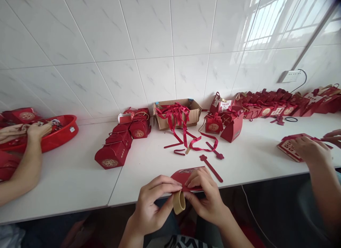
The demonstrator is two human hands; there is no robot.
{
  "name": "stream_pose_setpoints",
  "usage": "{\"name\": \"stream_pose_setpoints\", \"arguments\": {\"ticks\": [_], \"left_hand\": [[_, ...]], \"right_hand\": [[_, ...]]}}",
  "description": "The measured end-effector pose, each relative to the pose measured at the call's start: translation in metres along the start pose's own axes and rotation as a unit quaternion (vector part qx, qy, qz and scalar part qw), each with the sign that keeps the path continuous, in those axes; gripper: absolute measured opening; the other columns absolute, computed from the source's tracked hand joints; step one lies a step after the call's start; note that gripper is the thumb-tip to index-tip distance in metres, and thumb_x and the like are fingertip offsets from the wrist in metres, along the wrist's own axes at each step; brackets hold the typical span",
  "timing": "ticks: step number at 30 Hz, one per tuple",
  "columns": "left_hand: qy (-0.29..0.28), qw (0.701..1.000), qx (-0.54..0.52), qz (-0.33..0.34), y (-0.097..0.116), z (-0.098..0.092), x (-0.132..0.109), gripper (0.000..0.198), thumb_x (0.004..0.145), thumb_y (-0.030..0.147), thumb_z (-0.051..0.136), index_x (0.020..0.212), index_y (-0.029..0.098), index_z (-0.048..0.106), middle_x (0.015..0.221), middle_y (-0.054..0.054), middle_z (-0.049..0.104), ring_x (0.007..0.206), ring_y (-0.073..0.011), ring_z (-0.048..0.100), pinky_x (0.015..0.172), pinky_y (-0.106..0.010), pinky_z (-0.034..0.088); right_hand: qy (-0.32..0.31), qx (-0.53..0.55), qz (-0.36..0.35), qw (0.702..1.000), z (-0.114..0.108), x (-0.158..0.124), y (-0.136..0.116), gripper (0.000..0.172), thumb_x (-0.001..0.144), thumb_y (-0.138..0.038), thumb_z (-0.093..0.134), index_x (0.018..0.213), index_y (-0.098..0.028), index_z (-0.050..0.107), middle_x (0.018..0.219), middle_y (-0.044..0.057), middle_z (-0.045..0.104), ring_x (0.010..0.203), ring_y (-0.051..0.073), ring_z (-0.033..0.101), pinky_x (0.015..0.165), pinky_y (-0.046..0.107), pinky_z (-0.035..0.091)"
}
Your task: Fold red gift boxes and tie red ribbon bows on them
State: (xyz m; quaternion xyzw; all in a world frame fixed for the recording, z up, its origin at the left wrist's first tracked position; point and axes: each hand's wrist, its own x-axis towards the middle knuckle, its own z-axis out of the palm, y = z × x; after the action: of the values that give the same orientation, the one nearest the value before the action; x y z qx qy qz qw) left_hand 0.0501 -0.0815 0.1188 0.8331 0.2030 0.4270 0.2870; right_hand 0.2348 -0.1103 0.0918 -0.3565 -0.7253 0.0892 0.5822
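At the table edge (128,201), both hands (153,200) (205,193) grip a red box (179,175), tan loop (178,204) overhanging.

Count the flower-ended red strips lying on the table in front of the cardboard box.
2 visible: the nearer strip lies just beyond the right hand; the farther strip lies behind it, by the loose ribbon. Others may be hidden under the ribbon.
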Motion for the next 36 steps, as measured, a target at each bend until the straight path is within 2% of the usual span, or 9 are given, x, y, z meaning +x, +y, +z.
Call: {"name": "stream_pose_setpoints", "arguments": {"ticks": [14, 20, 27, 32, 36], "left_hand": [[0.007, 1.0, -0.014, -0.018, -0.0026, 0.0019, -0.0022, 0.021, 0.082, 0.011, 0.055, 0.097, 0.02, 0.067, 0.097, -0.01, 0.065, 0.1, -0.0246, 0.06, 0.085, -0.038, 0.052], [0.0, 0.999, -0.028, -0.023, -0.0036, 0.0025, -0.0028, 0.023, 0.083, 0.012, 0.055, 0.101, 0.021, 0.066, 0.096, -0.01, 0.067, 0.103, -0.026, 0.059, 0.087, -0.041, 0.05], [-0.041, 0.999, -0.005, -0.01, 0.0006, -0.0003, -0.0028, 0.028, 0.082, 0.011, 0.054, 0.106, 0.02, 0.064, 0.099, -0.012, 0.068, 0.104, -0.0272, 0.059, 0.088, -0.044, 0.05], [-0.052, 0.999, 0.002, 0.016, -0.0033, -0.0004, -0.0042, 0.038, 0.08, 0.003, 0.054, 0.112, 0.023, 0.062, 0.101, -0.01, 0.064, 0.105, -0.025, 0.056, 0.09, -0.043, 0.049], [-0.059, 0.998, 0.015, 0.021, -0.004, -0.0001, -0.0052, 0.04, 0.081, 0.001, 0.051, 0.112, 0.025, 0.061, 0.105, -0.009, 0.062, 0.109, -0.0244, 0.052, 0.092, -0.044, 0.046]], "right_hand": [[-0.01, -0.026, -0.034, 0.999, -0.001, -0.0009, 0.0032, 0.014, 0.083, -0.014, 0.058, 0.086, -0.023, 0.047, 0.075, 0.001, 0.059, 0.067, 0.017, 0.053, 0.067, 0.035, 0.04], [-0.014, -0.028, -0.059, 0.998, -0.002, -0.0015, 0.0036, 0.015, 0.083, -0.012, 0.057, 0.087, -0.022, 0.047, 0.077, 0.003, 0.063, 0.068, 0.017, 0.055, 0.068, 0.037, 0.04], [0.005, -0.036, -0.058, 0.998, -0.0017, -0.0017, 0.0043, 0.017, 0.081, -0.011, 0.057, 0.087, -0.023, 0.048, 0.075, 0.001, 0.063, 0.067, 0.017, 0.056, 0.068, 0.036, 0.041], [0.019, -0.006, -0.05, 0.999, -0.0003, -0.0025, 0.0038, 0.021, 0.079, -0.008, 0.057, 0.088, -0.024, 0.047, 0.085, 0.003, 0.067, 0.074, 0.019, 0.06, 0.07, 0.037, 0.042], [0.029, 0.001, -0.055, 0.998, 0.0014, -0.0025, 0.0032, 0.024, 0.077, -0.005, 0.057, 0.088, -0.023, 0.048, 0.083, 0.002, 0.07, 0.075, 0.02, 0.062, 0.07, 0.038, 0.041]]}}
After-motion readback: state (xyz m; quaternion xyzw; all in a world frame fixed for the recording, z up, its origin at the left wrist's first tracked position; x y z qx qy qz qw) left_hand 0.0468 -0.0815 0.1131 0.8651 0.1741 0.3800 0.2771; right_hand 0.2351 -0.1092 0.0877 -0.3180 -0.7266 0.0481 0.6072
